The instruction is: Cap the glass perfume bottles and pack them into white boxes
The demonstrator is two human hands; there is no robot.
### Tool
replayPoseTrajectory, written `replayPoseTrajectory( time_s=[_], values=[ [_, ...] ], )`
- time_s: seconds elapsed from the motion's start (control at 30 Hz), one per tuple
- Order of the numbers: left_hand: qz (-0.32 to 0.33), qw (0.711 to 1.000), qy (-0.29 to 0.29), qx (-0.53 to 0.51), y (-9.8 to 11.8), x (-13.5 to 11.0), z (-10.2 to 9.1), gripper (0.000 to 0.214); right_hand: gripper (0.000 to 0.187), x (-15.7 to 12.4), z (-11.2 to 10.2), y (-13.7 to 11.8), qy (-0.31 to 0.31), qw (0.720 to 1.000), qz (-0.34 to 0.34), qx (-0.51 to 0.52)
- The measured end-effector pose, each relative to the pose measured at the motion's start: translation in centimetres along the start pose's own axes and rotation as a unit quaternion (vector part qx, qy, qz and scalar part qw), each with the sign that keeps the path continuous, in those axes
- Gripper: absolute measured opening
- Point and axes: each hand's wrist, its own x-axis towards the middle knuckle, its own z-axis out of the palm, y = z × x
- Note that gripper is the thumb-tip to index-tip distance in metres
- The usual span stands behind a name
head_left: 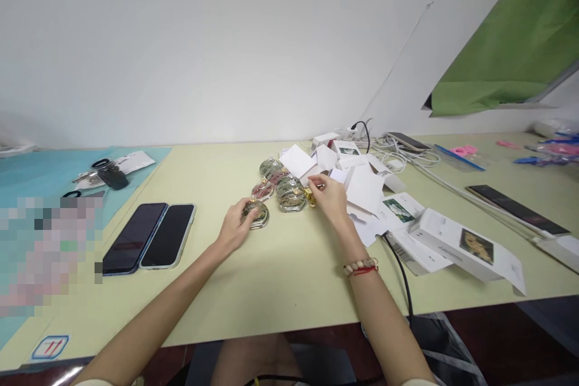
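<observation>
My left hand (234, 224) rests on the pale green table (280, 265) with its fingers curled round a small round glass bottle (257, 213). My right hand (330, 196) pinches a small gold cap (309, 195) beside another glass bottle (292, 196). Several more round glass bottles (270, 176) lie in a cluster just behind, between the two hands. A beaded bracelet (360, 266) with a red thread is on my right wrist.
Two dark phones (149, 235) lie side by side at the left. White cartons and papers (362, 184) pile up right of the bottles, with a long white box (456, 244), cables (407, 160) and a dark flat device (515, 208). A teal mat (54, 175) covers the far left.
</observation>
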Motion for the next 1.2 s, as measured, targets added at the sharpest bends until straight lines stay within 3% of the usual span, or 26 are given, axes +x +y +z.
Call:
replayPoseTrajectory(
  time_s=[0.27, 0.5, 0.77, 0.9, 1.0, 1.13, 1.2],
  values=[
    [-0.010, 1.000, 0.009, 0.004, 0.0, 0.0, 0.0, 0.028, 0.026, -0.2, -0.9, -0.1, -0.074, 0.995, 0.057, 0.020],
    [0.004, 0.999, 0.009, 0.035, -0.1, -0.1, 0.2, 0.029, 0.018, -0.1, -1.5, 0.1, -0.092, 0.996, 0.016, 0.011],
    [0.008, 0.999, 0.007, 0.039, 0.0, 0.0, 0.2, 0.028, 0.015, -0.7, -2.0, 0.3, -0.204, 0.970, -0.020, -0.134],
    [0.013, 0.999, 0.004, 0.048, 0.0, -0.1, 0.2, 0.029, 0.020, -1.1, -1.3, -0.2, -0.181, 0.961, -0.049, -0.205],
    [0.034, 0.997, -0.003, 0.065, 0.2, -0.2, 0.2, 0.029, 0.013, -0.9, -1.6, -0.5, -0.141, 0.972, -0.041, -0.184],
    [0.092, 0.992, -0.047, 0.072, 0.6, -0.3, 0.0, 0.028, 0.019, -0.6, -2.5, -1.6, 0.004, 0.999, -0.030, -0.040],
    [0.109, 0.989, -0.070, 0.072, 0.8, -0.3, 0.0, 0.028, 0.026, -0.9, -2.5, -2.8, 0.009, 0.994, -0.055, 0.094]
  ],
)
